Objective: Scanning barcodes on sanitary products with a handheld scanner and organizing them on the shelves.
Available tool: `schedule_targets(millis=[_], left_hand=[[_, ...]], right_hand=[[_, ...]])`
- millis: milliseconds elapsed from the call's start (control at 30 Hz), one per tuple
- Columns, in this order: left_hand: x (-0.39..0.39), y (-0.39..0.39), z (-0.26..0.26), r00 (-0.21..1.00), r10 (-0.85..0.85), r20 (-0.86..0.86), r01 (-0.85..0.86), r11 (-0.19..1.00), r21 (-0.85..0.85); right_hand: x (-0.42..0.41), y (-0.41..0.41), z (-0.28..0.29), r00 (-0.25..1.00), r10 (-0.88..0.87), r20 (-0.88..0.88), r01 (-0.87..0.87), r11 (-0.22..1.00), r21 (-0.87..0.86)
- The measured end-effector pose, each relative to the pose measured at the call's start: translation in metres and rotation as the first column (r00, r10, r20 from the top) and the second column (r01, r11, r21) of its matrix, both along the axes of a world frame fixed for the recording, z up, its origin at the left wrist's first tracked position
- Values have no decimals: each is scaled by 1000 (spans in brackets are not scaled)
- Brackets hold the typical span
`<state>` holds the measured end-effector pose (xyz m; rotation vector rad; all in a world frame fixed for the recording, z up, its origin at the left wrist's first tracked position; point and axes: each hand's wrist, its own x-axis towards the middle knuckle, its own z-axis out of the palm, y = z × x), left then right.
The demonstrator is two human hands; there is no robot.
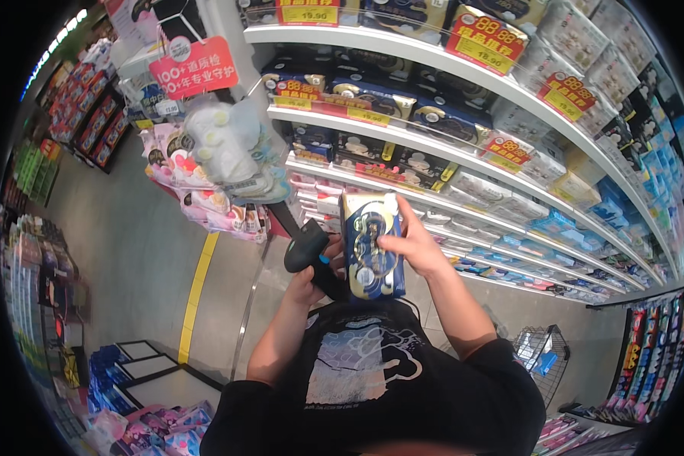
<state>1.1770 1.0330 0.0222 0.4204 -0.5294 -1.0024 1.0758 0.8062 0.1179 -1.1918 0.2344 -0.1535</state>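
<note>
In my left hand [306,286] is a black handheld barcode scanner [306,246] with a small blue button, its handle angled down toward my body. My right hand [420,246] grips a dark blue, white and gold packaged product [373,251] by its right side, thumb across the printed front. The pack is held upright before my chest, just right of the scanner. Fingers of my left hand show between the scanner and the pack; whether they touch the pack I cannot tell. Similar dark blue packs [370,94] stand on the shelf ahead.
White shelves [387,130] of packaged goods with price tags curve along the front and right. Clear hanging bags [228,148] and a pink sign [196,67] jut out at left. A wire shopping cart [547,365] stands behind at right. Yellow tape [199,296] crosses the floor.
</note>
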Motion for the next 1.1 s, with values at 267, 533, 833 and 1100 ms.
schedule_targets(millis=[267,533,833,1100], left_hand=[[-9,-7,9,998,-46,31,48,994,-103],[-14,5,1,999,-31,41,34,996,-83],[-15,7,-1,999,-15,31,17,997,-69],[-15,8,-5,1000,-20,6,21,999,-36]], right_hand=[[48,-93,52,772,-559,302,467,822,326],[98,-143,62,469,-825,316,657,565,499],[99,-163,46,630,-760,161,731,650,209],[99,-122,67,611,-687,394,721,688,82]])
